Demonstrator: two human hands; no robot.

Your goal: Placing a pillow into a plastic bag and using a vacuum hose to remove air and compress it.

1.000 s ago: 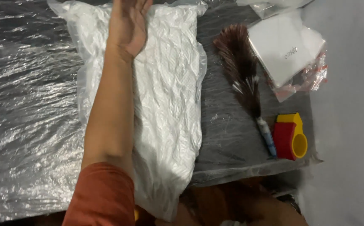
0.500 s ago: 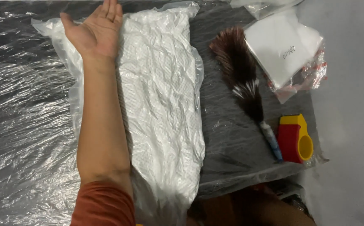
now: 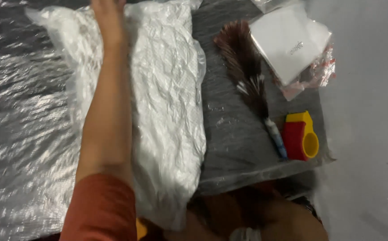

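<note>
I see left hand point(image 3: 107, 18) on the bagged white cloth point(image 3: 167, 102) | fingers cut off, grip unclear | feather duster point(image 3: 245, 73) right of them.

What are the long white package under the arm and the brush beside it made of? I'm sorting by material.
White package: seemingly quilted fabric or paper, dimpled and matte, inside a thin glossy clear plastic bag that wrinkles.
Brush: looks like brown, white-tipped feathers, fluffy and matte; its handle is too blurred to judge.

The bagged white quilted pad point(image 3: 167, 102) lay lengthwise on the plastic-covered table, all crinkly in its clear wrap, near end hanging off the edge a bit.
</note>
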